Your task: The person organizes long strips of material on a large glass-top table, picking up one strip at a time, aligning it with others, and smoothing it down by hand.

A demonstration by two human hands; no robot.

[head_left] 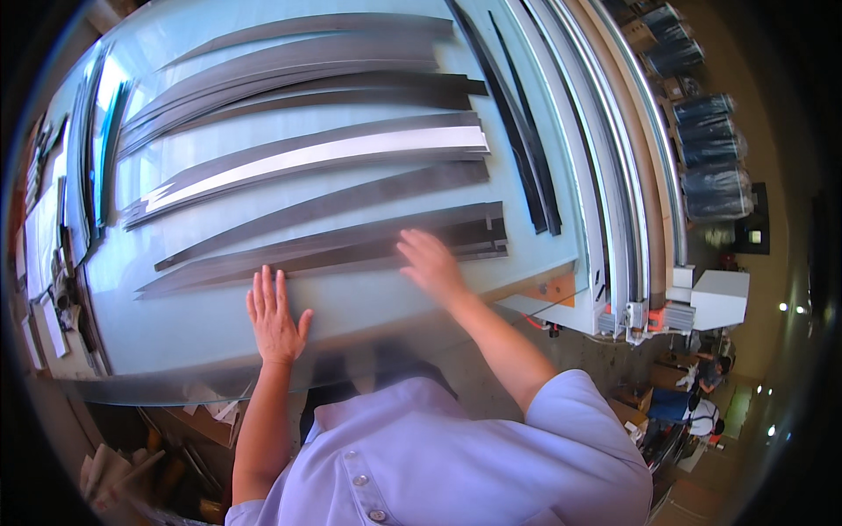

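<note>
My left hand [274, 316] lies with fingers outstretched, its fingertips at the near edge of a stack of long dark strips [351, 254]. To the right, my right hand [431, 266] is over the same stack, palm down and slightly blurred, fingers extended; whether it presses on the strips I cannot tell. Just beyond lies another tapering dark strip [351, 203]. Farther back is a bundle with a white strip [324, 158] among dark ones. More grey-black strips [298, 70] lie behind it. All of them rest on a pale glassy tabletop [210, 324].
Narrow black strips [519, 131] lie lengthwise at the table's right. Beyond them runs a machine with metal rails [618, 167] and a white end box [721, 298]. Bluish strips [105, 149] are at the left edge. Dark wrapped rolls [715, 145] and other people [706, 394] appear far right.
</note>
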